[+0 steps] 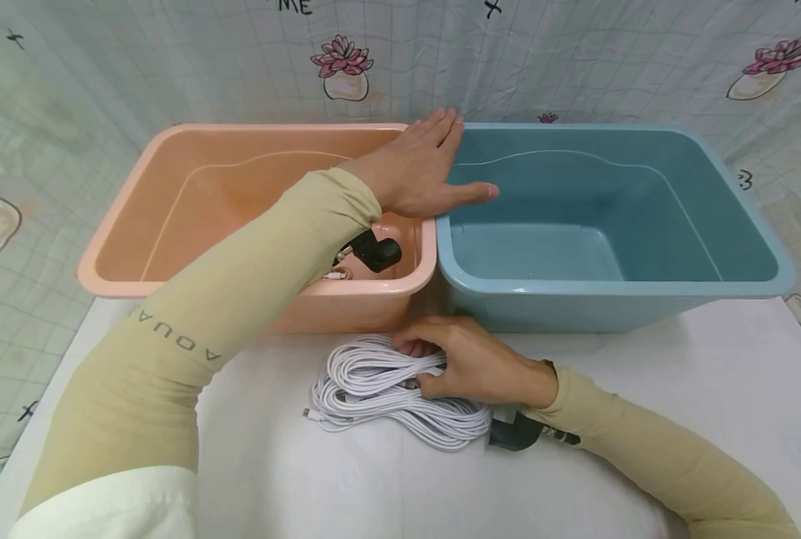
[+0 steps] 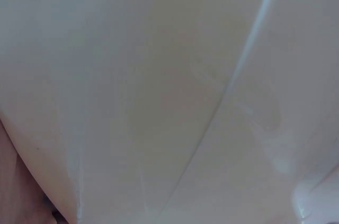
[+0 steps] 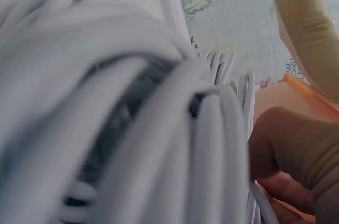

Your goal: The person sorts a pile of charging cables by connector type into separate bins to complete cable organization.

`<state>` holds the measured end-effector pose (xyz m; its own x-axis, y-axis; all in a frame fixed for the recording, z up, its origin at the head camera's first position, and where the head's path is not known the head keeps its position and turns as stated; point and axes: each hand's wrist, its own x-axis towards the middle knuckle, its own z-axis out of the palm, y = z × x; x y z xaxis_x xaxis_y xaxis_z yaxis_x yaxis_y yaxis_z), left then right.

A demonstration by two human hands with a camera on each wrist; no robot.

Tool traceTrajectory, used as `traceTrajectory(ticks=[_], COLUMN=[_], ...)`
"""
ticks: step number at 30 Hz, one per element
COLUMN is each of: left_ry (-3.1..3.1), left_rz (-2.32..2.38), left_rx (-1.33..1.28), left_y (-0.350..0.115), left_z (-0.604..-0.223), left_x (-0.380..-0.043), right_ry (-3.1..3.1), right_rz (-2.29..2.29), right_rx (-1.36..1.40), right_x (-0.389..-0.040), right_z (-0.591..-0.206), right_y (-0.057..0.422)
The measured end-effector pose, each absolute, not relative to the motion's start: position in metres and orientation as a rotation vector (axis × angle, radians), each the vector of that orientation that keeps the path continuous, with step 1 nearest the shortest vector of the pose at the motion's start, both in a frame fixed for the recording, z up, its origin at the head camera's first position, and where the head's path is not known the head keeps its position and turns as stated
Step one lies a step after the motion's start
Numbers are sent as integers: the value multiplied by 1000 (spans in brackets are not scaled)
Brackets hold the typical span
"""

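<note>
My left hand (image 1: 421, 165) lies flat with its fingers extended over the adjoining rims of a peach plastic bin (image 1: 252, 133) and a blue plastic bin (image 1: 616, 288). Its thumb points across the blue bin's opening. In front of the bins, my right hand (image 1: 477, 363) grips coiled white cable (image 1: 367, 374) between thumb and curled fingers. Bundled in looped coils, the cable lies on the white tabletop with a plug (image 1: 313, 414) at its left. The right wrist view shows the white loops (image 3: 159, 128) close up, the fingers (image 3: 270, 144) at their side.
Inside the peach bin, a small white cable plug (image 1: 336, 275) shows beneath my left forearm. Black wrist cameras hang under both wrists. A patterned curtain (image 1: 549, 67) hangs behind the bins, and the white table (image 1: 293, 479) extends in front of them.
</note>
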<state>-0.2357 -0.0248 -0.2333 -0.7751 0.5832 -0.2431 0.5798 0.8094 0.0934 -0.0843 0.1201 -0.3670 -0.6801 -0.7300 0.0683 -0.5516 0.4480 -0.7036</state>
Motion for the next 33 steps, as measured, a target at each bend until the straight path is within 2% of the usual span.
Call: traceTrajectory(ticks=[18, 33], left_ry=[2728, 2732], left_rz=[-14, -7], left_rx=[896, 895], left_y=[-24, -24], left_z=[-233, -231], left_x=[-237, -235], right_ry=[2465, 2488], right_rz=[-957, -1116], right_rx=[-1175, -1207], right_x=[-85, -83], right_z=[-370, -359], right_y=[118, 125])
